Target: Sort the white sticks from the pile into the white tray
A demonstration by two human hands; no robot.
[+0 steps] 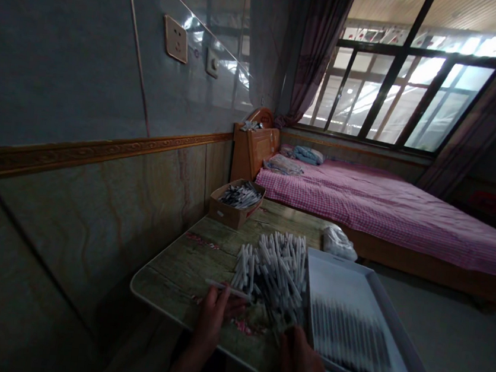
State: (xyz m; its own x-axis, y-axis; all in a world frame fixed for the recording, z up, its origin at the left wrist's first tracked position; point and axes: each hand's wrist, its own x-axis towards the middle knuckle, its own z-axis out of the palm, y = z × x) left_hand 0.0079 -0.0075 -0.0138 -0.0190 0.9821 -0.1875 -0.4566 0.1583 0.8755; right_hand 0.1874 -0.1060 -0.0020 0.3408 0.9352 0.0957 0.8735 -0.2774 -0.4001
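Observation:
My left hand (217,309) is closed around a thin whitish pen-like stick (229,289), held nearly level above the table's near edge. My right hand (299,353) is curled with its fingers pinched together, at the near end of a large pile of white pen-like tubes (281,267). Blur and shadow hide what its fingers hold. Right of the pile, a shallow white tray (332,273) contains a row of slim dark-and-white sticks (351,335) laid side by side.
A cardboard box (231,215) full of small black and white pieces stands at the table's far left corner. A white plastic bag (339,242) lies behind the tray. The patterned table (175,270) adjoins a tiled wall and a bed (362,202) with pink bedding.

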